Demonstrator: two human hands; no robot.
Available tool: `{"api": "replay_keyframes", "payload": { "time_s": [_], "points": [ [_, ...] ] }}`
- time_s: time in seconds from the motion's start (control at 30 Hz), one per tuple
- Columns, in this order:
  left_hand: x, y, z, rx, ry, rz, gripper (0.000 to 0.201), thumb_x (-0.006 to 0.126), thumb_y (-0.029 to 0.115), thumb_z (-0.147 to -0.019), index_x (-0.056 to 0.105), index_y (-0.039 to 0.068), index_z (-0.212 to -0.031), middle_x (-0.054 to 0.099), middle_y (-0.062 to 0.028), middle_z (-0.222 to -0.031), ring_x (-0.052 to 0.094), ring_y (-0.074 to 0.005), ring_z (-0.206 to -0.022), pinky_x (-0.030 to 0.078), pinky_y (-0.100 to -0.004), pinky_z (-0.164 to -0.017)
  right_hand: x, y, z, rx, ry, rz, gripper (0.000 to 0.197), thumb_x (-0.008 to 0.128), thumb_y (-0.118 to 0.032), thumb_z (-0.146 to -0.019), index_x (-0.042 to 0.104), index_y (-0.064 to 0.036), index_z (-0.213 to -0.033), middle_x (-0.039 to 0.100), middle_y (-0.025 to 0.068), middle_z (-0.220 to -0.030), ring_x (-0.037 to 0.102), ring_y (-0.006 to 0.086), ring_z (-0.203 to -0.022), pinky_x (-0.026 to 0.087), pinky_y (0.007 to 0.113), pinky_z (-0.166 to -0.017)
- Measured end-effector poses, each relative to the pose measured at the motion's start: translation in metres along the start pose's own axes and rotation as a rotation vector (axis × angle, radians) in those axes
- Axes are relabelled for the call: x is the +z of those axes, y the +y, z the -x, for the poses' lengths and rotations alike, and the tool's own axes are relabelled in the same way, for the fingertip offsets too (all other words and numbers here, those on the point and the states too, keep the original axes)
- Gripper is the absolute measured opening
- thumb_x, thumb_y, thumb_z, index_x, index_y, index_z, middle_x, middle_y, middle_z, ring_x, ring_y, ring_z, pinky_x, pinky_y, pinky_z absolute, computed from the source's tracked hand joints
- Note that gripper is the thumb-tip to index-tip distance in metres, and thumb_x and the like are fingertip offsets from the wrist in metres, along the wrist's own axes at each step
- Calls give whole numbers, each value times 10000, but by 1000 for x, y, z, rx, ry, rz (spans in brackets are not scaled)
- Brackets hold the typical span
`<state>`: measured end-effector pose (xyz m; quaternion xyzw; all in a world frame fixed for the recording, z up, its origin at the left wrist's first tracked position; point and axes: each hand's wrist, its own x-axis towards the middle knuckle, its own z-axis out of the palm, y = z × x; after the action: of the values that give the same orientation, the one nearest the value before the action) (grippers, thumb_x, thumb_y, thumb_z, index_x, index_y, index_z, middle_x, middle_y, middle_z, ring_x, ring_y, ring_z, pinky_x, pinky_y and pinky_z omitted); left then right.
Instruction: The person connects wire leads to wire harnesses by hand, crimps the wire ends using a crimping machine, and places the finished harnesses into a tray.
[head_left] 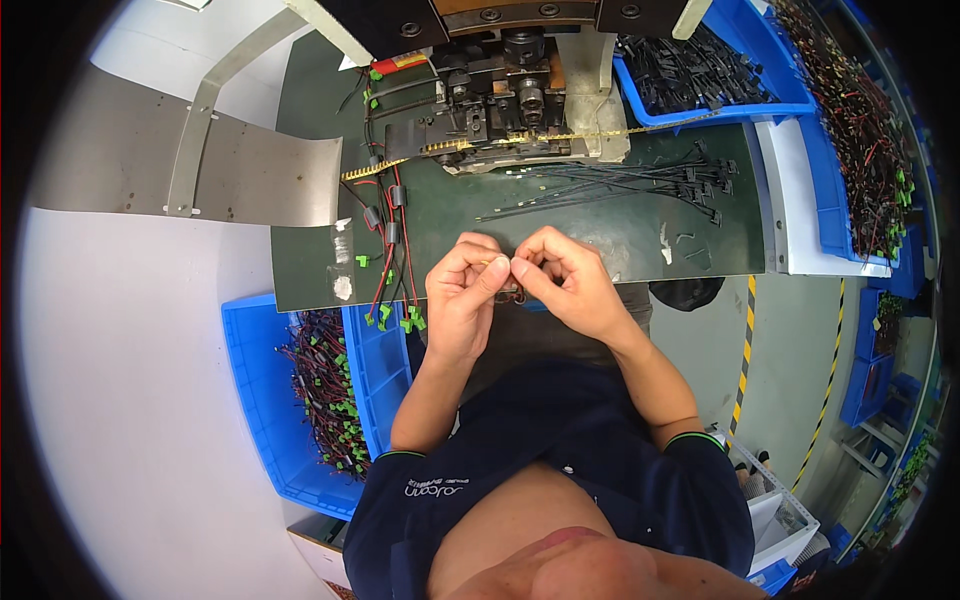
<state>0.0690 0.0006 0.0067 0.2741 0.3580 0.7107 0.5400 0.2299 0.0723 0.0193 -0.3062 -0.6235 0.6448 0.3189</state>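
Well to the left of the press and nearer the person, a blue bin stands beside the bench, heaped with leads with green connectors; it sits there probably so that the bulk stays off the green bench top but within arm's reach.

Just left of the press and in front of it, several red-and-black leads lie lengthwise, green ends toward the person, perhaps to keep them from tangling. A brass-coloured strip runs across the press, which likely keeps it in line.

Directly in front of the press, well apart from it, the left hand pinches narrowly, thumb against finger, on a small yellowish piece, mostly hidden. The right hand meets it fingertip to fingertip, also in a narrow pinch; what it grips I cannot tell. Holding both close to the body seems to suit fine work.

To the right of the press, black leads lie fanned, connectors pointing away from it, presumably leaving the thin ends easy to pick. Farther right, a blue tray holds more, apparently as stock close by.
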Motion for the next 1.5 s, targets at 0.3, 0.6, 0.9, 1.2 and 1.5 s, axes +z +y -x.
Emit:
{"api": "replay_keyframes", "payload": {
  "time_s": [0.3, 0.6, 0.9, 1.2, 1.5],
  "points": [
    [-4, 2, 0, 20, 26, -39, 58, 701, -45, -934, 700, -12, -982, 544, -51, -1048, 582, -133, -917, 510, -273, -815, 3, -4, -9, -277, 21, 185, 125, 719, -79, -944, 758, 29, -992, 727, 110, -918, 693, 213, -750, 540, 334, -651],
    [-3, 11, 0, 82, -25, -154, 44, 714, -38, -918, 701, -21, -957, 537, -59, -1019, 566, -167, -938, 479, -298, -821, -6, -24, -13, -355, -56, 356, 77, 721, -25, -921, 737, 32, -969, 695, 104, -945, 688, 205, -751, 543, 318, -653],
    [-5, 18, -3, 38, -37, -192, 61, 716, -52, -903, 712, -40, -962, 557, -81, -984, 588, -174, -884, 504, -288, -799, -11, -24, -14, -380, -81, 397, 89, 732, -34, -910, 733, 22, -979, 668, 96, -915, 672, 219, -788, 526, 336, -647],
    [-5, 19, -1, 43, -20, -182, 77, 723, -64, -889, 729, -34, -959, 563, -81, -969, 582, -173, -874, 489, -290, -792, -7, -20, -12, -364, -94, 308, 95, 729, -39, -927, 752, 27, -992, 679, 97, -893, 677, 195, -725, 530, 320, -614],
    [0, 19, -2, 6, -12, -143, 90, 703, -49, -927, 731, -58, -1012, 614, -106, -1001, 635, -181, -876, 545, -300, -788, 4, -7, -9, -278, -32, 164, 108, 713, -56, -951, 747, 39, -990, 728, 100, -851, 675, 186, -686, 504, 304, -587]
  ]
}}
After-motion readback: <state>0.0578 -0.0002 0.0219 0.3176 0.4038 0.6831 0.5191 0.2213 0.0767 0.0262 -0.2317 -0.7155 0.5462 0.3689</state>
